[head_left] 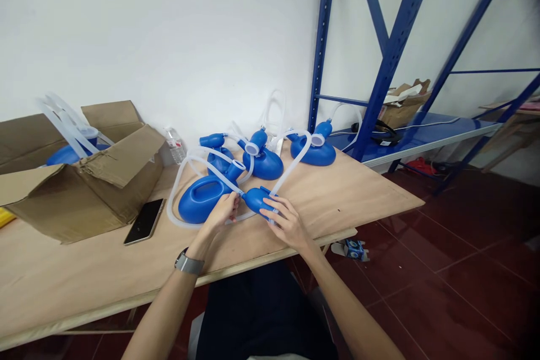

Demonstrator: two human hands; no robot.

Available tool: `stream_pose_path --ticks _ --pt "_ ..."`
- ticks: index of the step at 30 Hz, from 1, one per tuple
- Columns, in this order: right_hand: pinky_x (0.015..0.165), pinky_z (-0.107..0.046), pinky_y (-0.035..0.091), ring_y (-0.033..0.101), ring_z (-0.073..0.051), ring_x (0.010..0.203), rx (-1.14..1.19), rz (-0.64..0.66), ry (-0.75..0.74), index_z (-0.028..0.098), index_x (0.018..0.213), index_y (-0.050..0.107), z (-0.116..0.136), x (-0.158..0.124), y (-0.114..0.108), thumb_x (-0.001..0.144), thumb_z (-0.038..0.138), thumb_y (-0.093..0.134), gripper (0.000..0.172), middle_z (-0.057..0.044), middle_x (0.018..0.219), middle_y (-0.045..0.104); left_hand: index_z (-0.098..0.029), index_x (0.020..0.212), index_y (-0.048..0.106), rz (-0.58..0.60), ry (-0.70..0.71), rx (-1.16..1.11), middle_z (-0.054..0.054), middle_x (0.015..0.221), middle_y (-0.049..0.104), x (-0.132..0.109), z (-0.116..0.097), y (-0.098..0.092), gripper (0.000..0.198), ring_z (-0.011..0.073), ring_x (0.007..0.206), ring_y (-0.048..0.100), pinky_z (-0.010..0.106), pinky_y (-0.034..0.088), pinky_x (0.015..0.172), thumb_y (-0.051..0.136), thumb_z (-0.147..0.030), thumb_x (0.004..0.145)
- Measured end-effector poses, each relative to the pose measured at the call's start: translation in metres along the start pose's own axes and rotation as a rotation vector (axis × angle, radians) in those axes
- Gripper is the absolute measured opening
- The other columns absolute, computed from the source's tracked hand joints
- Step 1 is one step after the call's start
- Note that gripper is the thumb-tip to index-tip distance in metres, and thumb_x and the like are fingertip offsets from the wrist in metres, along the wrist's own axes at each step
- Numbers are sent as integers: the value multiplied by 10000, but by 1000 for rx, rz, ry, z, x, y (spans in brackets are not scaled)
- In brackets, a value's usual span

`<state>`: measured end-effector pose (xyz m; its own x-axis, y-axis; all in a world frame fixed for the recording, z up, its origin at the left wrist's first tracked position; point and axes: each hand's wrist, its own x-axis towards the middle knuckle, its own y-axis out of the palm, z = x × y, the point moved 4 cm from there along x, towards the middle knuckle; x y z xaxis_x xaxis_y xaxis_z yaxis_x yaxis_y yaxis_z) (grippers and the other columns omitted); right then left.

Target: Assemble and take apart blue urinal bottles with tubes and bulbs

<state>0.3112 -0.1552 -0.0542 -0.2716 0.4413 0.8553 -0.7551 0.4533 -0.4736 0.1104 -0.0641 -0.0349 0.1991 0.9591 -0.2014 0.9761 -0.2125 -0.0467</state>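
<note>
My right hand point(288, 225) is closed round a blue egg-shaped plastic head point(255, 200), fingers over its right end. At that head's left tip a translucent hose point(223, 177) joins it, and my left hand point(223, 211) pinches there; its fingertips are partly hidden. Just left of the head lies a blue bottle with a handle opening point(198, 208), its open neck point(235, 170) tilted up to the right. The hose loops around this bottle on the table. Behind it rest more blue bottles point(270, 166) with similar heads and hoses, one bottle point(316, 154) farther right.
An open cardboard box point(113, 202) at left holds blue bottles and hoses point(70, 129). A phone point(144, 222) lies beside it, and a clear plastic bottle point(175, 146) leans near the wall. A blue metal rack point(386, 62) stands past the wooden table's point(371, 197) right end.
</note>
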Motion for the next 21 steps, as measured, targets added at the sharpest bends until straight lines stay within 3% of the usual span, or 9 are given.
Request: stream_pose_path --ticks 5,12,16,19,21 --pt "1082 -544 575 578 -293 1353 -8 30 22 321 1324 705 -1 -1 1 945 59 577 479 -67 1388 679 -227 590 415 -17 38 -41 -95 513 281 -1 1 3 328 70 403 253 189 301 379 636 -343 804" --pt "1058 -520 582 617 -277 1306 69 -20 83 340 1312 694 -3 0 -2 944 95 619 449 -69 1381 675 -252 616 338 -113 96 -73 -108 519 231 8 5 -10 368 77 399 214 189 338 393 568 -411 855" --pt "1062 -481 567 664 -265 1231 149 -94 206 308 1262 694 -7 3 -7 930 149 670 369 -88 1354 673 -237 645 482 -114 101 14 -60 489 349 5 10 -12 363 136 406 366 264 449 442 508 -494 900" --pt "1067 -467 556 669 -274 1216 228 -151 324 279 1251 669 -10 4 -11 895 199 706 367 -100 1324 668 -231 721 564 -206 207 98 22 601 534 -9 1 -16 303 222 619 583 291 509 577 606 -477 892" --pt "1055 -470 557 671 -283 1195 271 -176 364 265 1260 643 -12 4 -13 875 232 718 393 -106 1281 673 -239 831 633 -231 355 182 81 837 662 -21 -13 -15 217 289 951 655 322 542 781 747 -424 826"
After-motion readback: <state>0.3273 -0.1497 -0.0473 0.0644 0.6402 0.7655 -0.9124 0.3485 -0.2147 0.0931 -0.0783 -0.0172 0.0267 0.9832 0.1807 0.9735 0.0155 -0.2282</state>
